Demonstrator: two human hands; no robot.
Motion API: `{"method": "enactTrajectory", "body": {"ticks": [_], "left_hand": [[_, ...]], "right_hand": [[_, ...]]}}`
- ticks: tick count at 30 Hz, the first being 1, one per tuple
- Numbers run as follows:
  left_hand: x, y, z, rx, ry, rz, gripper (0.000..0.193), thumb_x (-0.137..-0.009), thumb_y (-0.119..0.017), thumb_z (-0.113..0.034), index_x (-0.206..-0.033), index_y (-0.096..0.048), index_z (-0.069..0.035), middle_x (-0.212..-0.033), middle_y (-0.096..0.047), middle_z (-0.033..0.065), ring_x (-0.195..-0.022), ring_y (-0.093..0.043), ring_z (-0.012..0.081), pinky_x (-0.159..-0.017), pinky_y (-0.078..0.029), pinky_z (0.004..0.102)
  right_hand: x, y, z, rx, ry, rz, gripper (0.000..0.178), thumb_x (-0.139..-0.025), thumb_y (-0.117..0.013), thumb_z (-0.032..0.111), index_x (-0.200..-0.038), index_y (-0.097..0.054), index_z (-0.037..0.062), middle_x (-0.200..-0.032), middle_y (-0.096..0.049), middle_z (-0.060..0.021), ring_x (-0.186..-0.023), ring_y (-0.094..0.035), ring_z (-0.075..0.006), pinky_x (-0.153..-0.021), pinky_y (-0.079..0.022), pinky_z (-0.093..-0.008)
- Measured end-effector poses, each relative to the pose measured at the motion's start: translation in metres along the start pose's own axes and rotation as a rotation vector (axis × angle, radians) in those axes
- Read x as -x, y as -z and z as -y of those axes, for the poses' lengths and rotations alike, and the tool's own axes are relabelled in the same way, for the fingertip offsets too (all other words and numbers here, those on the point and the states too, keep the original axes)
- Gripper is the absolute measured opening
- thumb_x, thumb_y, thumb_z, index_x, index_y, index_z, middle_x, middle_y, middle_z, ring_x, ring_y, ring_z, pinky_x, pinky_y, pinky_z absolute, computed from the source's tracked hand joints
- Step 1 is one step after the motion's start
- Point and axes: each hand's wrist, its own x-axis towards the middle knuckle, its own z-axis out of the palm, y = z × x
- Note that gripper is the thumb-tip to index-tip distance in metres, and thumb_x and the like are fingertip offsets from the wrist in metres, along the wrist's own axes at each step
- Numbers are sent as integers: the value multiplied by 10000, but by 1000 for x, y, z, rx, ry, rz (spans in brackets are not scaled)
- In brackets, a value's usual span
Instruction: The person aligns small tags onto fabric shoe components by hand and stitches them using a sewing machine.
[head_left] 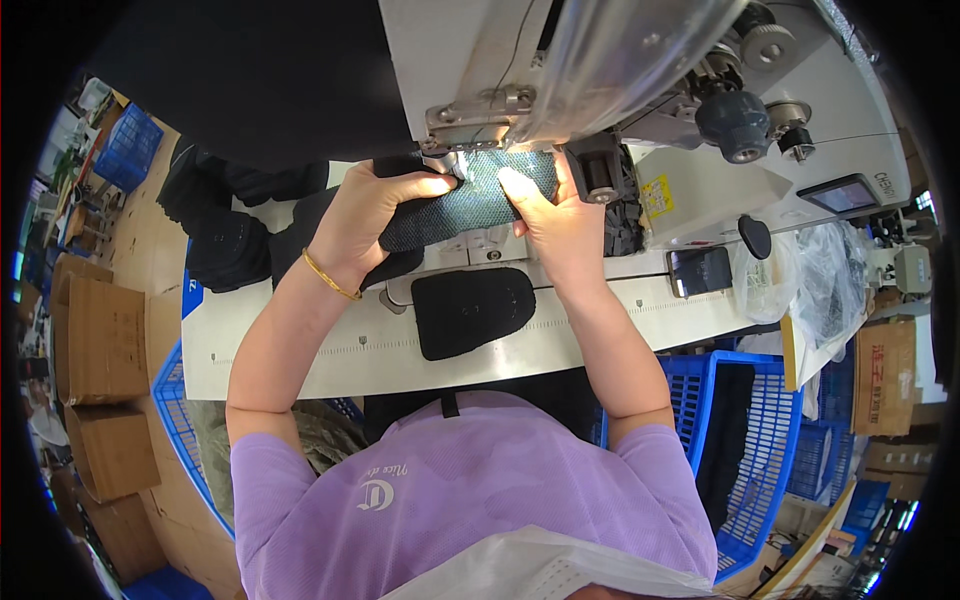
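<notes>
A dark, mesh-textured fabric piece (pixel 435 220) lies under the needle area of a white sewing machine (pixel 650 180), lit brightly by its lamp. My left hand (pixel 350 220) grips the piece's left part, thumb on top near the presser foot (pixel 440 163). On its right side, my right hand (pixel 562 225) pinches the same fabric, thumb pressed on top and fingers partly hidden behind. Nearer to me on the white table (pixel 330 370) lies a flat black rounded pad (pixel 470 312), apart from both hands.
Stacked black pieces (pixel 228 245) sit at the table's left. A phone (pixel 700 272) and clear plastic bags (pixel 820 275) lie to the right. Blue baskets (pixel 755 460) flank me below the table edge. Cardboard boxes (pixel 105 340) stand on the floor at left.
</notes>
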Motion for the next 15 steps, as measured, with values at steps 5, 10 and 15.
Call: {"method": "enactTrajectory", "body": {"ticks": [5,10,15], "left_hand": [[0,0,1,21,-7,12,80,-758,-671,4,-835,-663,-17,-837,-658,68,-759,-631,148,-703,-517,264],[0,-6,-2,50,23,-122,92,-773,-637,14,-864,-635,11,-860,-650,94,-757,-637,166,-677,-540,280],[3,-8,-3,40,22,-108,117,-792,-626,4,-905,-622,31,-888,-644,108,-754,-639,181,-675,-549,300]], "right_hand": [[-1,1,-1,89,0,-12,118,-752,-619,6,-863,-584,-13,-622,-578,-20,-485,-542,-72,-443,-415,-224],[-8,4,-5,174,38,-7,142,-738,-637,29,-852,-568,-20,-547,-542,-40,-468,-557,-98,-432,-417,-244],[-10,3,-3,275,159,-10,193,-742,-643,56,-893,-556,-27,-567,-538,-51,-448,-550,-116,-422,-426,-264]]}}
